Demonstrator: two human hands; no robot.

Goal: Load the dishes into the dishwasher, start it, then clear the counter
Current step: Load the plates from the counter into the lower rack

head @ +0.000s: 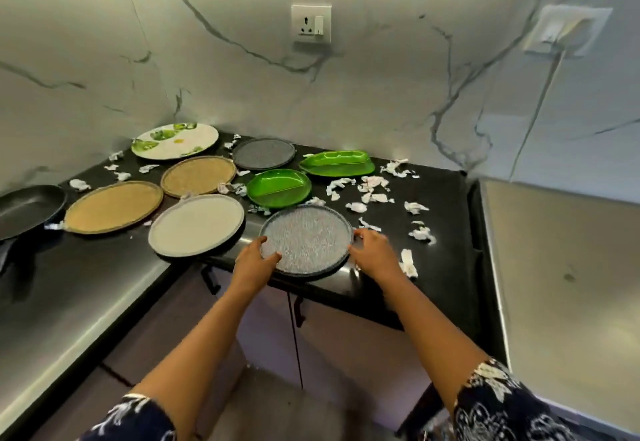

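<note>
White, grey-veined marble walls [381, 94] meet in a corner behind the glossy black worktop [446, 219]. A switched socket [311, 23] sits on the back wall; a white cable [540, 105] hangs from a second plate [568, 30] at right. Mauve cabinet doors [346, 343] stand below.

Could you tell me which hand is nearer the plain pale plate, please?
Left. The left hand holds the left rim of the speckled plate, just right of the plain pale plate; the right hand holds the opposite rim, farther away.

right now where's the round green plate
Head view, mid-counter: the round green plate sits between the speckled grey plate in front and the green tray behind.
</note>
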